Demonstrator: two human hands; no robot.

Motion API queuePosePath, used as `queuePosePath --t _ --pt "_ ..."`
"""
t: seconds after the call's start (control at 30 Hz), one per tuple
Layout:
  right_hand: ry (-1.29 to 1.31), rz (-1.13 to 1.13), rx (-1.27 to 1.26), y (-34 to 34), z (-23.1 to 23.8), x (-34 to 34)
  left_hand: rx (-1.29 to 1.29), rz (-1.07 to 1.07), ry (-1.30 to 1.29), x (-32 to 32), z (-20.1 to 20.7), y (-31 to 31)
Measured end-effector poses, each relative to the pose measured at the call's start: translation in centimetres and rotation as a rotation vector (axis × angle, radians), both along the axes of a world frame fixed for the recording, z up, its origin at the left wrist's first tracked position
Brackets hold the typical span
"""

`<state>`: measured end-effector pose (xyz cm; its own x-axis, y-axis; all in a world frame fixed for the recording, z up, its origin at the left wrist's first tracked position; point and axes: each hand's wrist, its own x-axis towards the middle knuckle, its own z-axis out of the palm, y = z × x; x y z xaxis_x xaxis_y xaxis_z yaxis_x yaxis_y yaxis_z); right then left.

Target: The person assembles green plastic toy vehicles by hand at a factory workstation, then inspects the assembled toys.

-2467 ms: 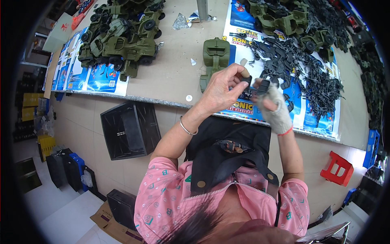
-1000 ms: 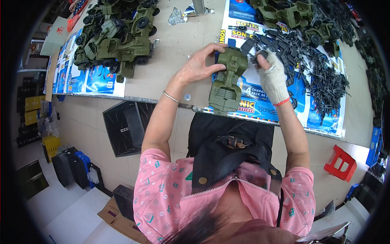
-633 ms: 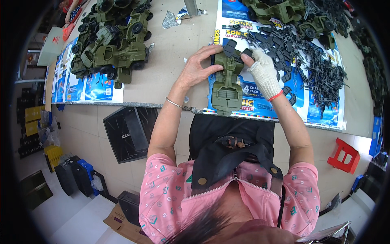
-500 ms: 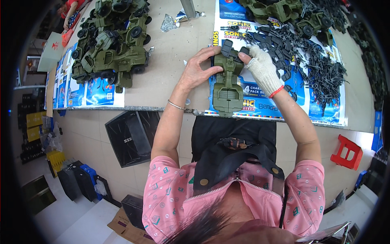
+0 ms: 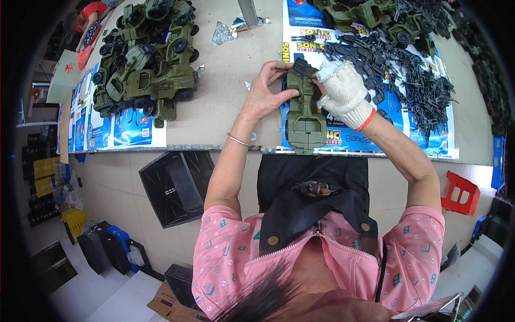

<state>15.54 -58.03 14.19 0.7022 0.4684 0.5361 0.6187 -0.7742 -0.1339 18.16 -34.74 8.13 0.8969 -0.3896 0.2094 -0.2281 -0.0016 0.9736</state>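
An olive-green plastic toy military vehicle (image 5: 306, 121) lies lengthwise at the table's front edge. At its far end a dark grey plastic panel (image 5: 301, 67) stands tilted on the left side. My bare left hand (image 5: 266, 92) grips the vehicle from the left, thumb against its side and fingers reaching to the panel. My right hand (image 5: 346, 92), in a white knitted glove with bare fingertips, is closed against the vehicle's far right side. What its fingers press or hold there is hidden behind the glove.
Loose dark grey plastic parts (image 5: 429, 99) are heaped to the right on printed blue sheets. Similar green vehicles (image 5: 155, 80) pile up at the left, more (image 5: 370, 13) at the far right. A metal post (image 5: 248, 12) rises at the back. A black crate (image 5: 174, 188) sits below the table.
My right hand has rolled inward over the vehicle's right side, covering the dark panel its thumb was on. The left panel now leans more, and my left hand keeps its grip.
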Motion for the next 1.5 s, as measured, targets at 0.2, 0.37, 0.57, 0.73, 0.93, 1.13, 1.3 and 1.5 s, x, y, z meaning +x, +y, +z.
queuePosePath --t 0.2,0.37,0.57,0.73,0.93,1.13,1.3,1.5 --pt "0.676 -0.268 0.427 0.0 1.4 0.5 0.066 0.056 -0.164 -0.8 -0.1 -0.6" --pt "0.674 -0.332 0.367 0.0 0.3 -0.6 0.635 0.047 -0.705 -0.1 4.1 0.2" --pt "0.399 -0.437 0.074 -13.2 -0.2 -9.4 0.496 -0.022 -0.454 -0.9 3.7 -0.6" --pt "0.396 -0.684 -0.097 -18.3 -1.3 -11.5 0.504 0.099 -0.501 -2.8 3.0 -1.9" --pt "0.334 -0.88 -0.32 -18.8 1.6 -6.1 0.487 0.233 -0.477 -3.8 2.1 -2.8" --pt "0.31 -0.823 -0.367 -20.5 5.5 -3.7 0.439 0.242 -0.522 -3.6 1.6 -2.9" --pt "1.082 -0.154 0.784 -20.5 2.5 -4.4 0.419 0.276 -0.479 -4.3 2.0 -3.0" --pt "1.375 -0.376 0.457 -12.6 0.5 -6.8 0.423 0.305 -0.54 -4.1 1.0 -2.8"
